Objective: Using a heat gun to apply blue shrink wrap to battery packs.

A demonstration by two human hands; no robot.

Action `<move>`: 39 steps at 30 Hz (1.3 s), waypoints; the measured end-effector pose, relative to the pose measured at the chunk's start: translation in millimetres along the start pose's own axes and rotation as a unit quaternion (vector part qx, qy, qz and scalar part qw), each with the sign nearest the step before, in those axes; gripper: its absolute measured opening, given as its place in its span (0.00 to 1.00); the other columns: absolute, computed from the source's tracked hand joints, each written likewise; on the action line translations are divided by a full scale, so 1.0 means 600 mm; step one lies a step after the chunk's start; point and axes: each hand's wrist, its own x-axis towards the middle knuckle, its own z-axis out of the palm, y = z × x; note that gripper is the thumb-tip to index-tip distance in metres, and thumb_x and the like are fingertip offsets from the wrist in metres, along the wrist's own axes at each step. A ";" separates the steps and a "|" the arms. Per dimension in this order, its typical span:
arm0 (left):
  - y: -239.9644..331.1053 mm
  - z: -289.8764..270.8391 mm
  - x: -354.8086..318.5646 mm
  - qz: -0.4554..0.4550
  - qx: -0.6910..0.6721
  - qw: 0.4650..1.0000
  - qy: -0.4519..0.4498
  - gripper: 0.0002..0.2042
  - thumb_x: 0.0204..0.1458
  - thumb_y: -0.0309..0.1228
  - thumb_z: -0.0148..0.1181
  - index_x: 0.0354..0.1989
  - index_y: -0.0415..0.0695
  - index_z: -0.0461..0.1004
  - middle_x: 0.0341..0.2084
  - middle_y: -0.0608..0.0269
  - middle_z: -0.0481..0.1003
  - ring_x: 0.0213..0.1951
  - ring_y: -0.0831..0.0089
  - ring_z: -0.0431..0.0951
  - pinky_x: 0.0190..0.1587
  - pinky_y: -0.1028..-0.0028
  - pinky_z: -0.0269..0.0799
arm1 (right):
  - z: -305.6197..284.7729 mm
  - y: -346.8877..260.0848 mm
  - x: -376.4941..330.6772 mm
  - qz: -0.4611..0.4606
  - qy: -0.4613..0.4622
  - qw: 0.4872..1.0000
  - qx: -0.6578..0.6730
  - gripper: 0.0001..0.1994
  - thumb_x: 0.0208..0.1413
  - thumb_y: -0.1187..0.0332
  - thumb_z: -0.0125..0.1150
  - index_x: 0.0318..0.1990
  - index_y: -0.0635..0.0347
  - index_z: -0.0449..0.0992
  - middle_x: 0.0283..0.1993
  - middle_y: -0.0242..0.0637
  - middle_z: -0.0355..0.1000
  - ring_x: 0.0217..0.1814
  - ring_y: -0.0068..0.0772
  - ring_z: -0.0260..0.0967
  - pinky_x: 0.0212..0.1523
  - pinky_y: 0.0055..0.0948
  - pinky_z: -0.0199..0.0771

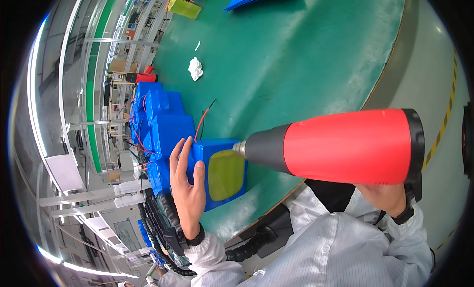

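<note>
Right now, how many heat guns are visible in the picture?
2. One large red heat gun is in the right hand, aimed at the blue pack under the left hand. A second red one lies at the table's far left edge, partly hidden.

green table (306, 64) | on it: blue packs (165, 124), white wad (195, 68), yellow sheet (184, 8)
</note>
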 end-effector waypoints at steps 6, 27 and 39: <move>0.004 0.001 -0.006 -0.001 -0.004 1.000 0.003 0.25 0.59 0.30 0.55 0.66 0.40 0.67 0.63 0.51 0.67 0.64 0.57 0.66 0.68 0.63 0.56 | 0.013 0.002 0.000 0.020 0.036 0.997 -0.063 0.20 0.47 0.73 0.76 0.49 0.62 0.79 0.47 0.38 0.79 0.48 0.38 0.78 0.51 0.36 0.76; 0.003 -0.001 -0.018 0.015 0.024 1.000 0.011 0.26 0.57 0.31 0.58 0.66 0.40 0.67 0.63 0.50 0.68 0.65 0.56 0.66 0.68 0.62 0.56 | 0.010 0.001 0.010 0.042 0.050 0.997 -0.026 0.17 0.48 0.75 0.75 0.47 0.62 0.80 0.46 0.39 0.80 0.47 0.38 0.79 0.50 0.35 0.77; -0.009 -0.020 -0.027 0.008 0.013 1.000 -0.015 0.31 0.52 0.25 0.64 0.67 0.41 0.66 0.62 0.46 0.68 0.62 0.53 0.69 0.64 0.61 0.63 | -0.016 0.011 -0.013 0.056 -0.007 0.996 -0.064 0.20 0.47 0.73 0.76 0.49 0.63 0.79 0.47 0.39 0.79 0.48 0.39 0.78 0.49 0.35 0.77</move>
